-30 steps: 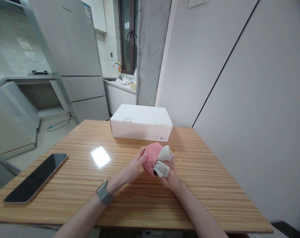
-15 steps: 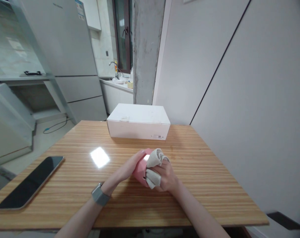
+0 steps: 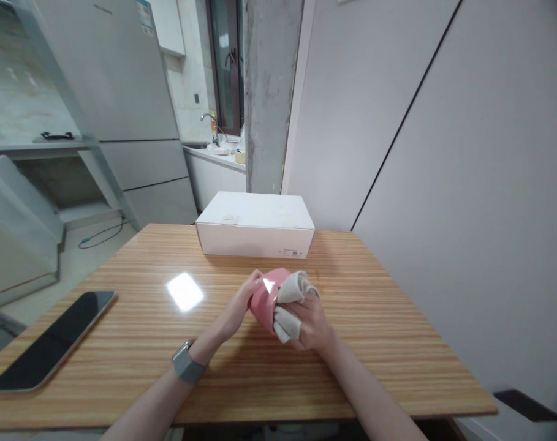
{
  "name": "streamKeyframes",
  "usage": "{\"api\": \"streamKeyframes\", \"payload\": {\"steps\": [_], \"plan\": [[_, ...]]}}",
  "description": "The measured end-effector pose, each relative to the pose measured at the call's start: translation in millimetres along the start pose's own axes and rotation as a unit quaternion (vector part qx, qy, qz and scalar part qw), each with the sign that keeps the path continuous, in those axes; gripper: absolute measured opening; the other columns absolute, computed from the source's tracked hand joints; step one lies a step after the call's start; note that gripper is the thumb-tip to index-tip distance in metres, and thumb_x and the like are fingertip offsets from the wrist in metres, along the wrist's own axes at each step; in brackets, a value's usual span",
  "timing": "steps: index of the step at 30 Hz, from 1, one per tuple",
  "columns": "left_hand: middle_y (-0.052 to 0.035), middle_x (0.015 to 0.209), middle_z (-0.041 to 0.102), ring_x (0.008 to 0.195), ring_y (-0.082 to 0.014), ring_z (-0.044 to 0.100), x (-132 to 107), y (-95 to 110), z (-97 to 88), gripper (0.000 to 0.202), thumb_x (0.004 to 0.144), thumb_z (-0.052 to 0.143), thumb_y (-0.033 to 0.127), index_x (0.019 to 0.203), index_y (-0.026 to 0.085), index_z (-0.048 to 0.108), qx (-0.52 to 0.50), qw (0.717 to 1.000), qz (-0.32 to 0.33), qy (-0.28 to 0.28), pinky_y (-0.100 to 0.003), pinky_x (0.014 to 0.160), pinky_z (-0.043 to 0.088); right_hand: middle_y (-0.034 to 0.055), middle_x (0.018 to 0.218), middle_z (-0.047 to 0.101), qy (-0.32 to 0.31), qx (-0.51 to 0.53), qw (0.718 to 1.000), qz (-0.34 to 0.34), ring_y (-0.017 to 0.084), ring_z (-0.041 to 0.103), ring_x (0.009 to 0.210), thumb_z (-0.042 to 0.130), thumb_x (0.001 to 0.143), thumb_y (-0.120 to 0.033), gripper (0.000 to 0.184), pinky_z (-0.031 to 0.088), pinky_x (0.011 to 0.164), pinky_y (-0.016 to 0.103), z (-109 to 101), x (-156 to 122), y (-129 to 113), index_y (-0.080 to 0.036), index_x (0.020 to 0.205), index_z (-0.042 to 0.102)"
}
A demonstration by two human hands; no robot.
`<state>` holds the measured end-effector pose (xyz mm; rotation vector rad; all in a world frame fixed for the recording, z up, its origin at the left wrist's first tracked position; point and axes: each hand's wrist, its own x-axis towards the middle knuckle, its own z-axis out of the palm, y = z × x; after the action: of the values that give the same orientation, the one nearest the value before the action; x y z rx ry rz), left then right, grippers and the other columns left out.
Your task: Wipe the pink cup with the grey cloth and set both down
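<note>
A glossy pink rounded object [image 3: 263,306] is held above the middle of the table, tilted toward the right. The fingers of my left hand [image 3: 236,309] are closed on its left side. On its right side, my right hand [image 3: 314,323] clutches a bunched light-grey cloth [image 3: 287,323] and presses it against the object. Cloth and fingers cover that side, so its exact kind is unclear. A watch with a grey band [image 3: 186,364] is around my left wrist.
Behind the hands a white box [image 3: 255,239] lies on the wooden table [image 3: 379,343]. A phone with a dark screen [image 3: 55,343] rests at the table's left side. A white wall [image 3: 420,202] runs along the right.
The pink object has turned and risen slightly in my hands, showing more of its upper side. My left fingers have shifted their hold, and the cloth has moved slightly with my right hand.
</note>
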<state>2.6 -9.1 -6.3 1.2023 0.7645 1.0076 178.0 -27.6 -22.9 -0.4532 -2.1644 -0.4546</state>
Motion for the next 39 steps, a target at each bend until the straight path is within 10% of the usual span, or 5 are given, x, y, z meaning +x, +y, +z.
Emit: {"api": "streamKeyframes", "payload": {"steps": [8,18,24,28,39], "plan": [[-0.0045,0.121,0.065,0.115,-0.0222,0.054,-2.1,9.1,-6.9,0.04,0.088,0.045,0.047,0.104,0.018,0.067,0.142,0.988,0.008,-0.052,-0.035,0.108,0.032,0.0052,0.076,0.069,-0.025,0.004,0.999,-0.04,0.019,0.061,0.071,0.044,0.083,-0.021,0.021,0.046,0.068,0.035,5.8,0.6,-6.1,-0.018,0.088,0.063],[-0.0066,0.137,0.051,0.13,-0.0228,0.04,-9.5,11.1,3.6,0.053,0.084,0.058,0.038,0.133,0.023,0.045,0.073,0.99,0.049,-0.112,-0.035,0.109,0.029,0.0039,0.079,0.066,0.094,0.019,0.977,0.189,0.021,0.06,0.075,0.042,0.082,-0.02,0.02,0.045,0.074,0.039,-0.8,-13.1,5.9,-0.023,0.086,0.062],[-0.0046,0.087,0.069,0.091,-0.0219,0.061,2.5,-3.1,-5.6,0.036,0.085,0.051,0.05,0.085,0.017,0.063,-0.046,0.999,0.001,-0.003,-0.036,0.089,0.044,0.0044,0.077,0.068,0.016,-0.025,0.999,-0.014,0.021,0.061,0.076,0.044,0.083,-0.025,0.02,0.045,0.072,0.039,1.2,-3.5,0.1,-0.021,0.087,0.063],[-0.0061,0.113,0.067,0.114,-0.0247,0.054,-1.3,2.1,-9.4,0.043,0.082,0.054,0.054,0.1,0.017,0.067,0.047,0.998,-0.041,0.019,-0.038,0.107,0.031,0.0051,0.078,0.069,-0.02,-0.023,0.996,-0.078,0.018,0.061,0.07,0.049,0.082,-0.021,0.017,0.046,0.066,0.034,6.4,-0.3,-6.4,-0.018,0.089,0.064],[-0.0064,0.123,0.057,0.114,-0.0203,0.051,-9.6,12.2,4.0,0.046,0.082,0.062,0.032,0.124,0.02,0.047,0.035,0.993,0.036,-0.105,-0.031,0.098,0.039,0.0038,0.078,0.065,0.075,0.057,0.97,0.223,0.02,0.058,0.075,0.039,0.085,-0.019,0.021,0.043,0.073,0.038,0.1,-10.8,6.9,-0.021,0.08,0.059]]}}
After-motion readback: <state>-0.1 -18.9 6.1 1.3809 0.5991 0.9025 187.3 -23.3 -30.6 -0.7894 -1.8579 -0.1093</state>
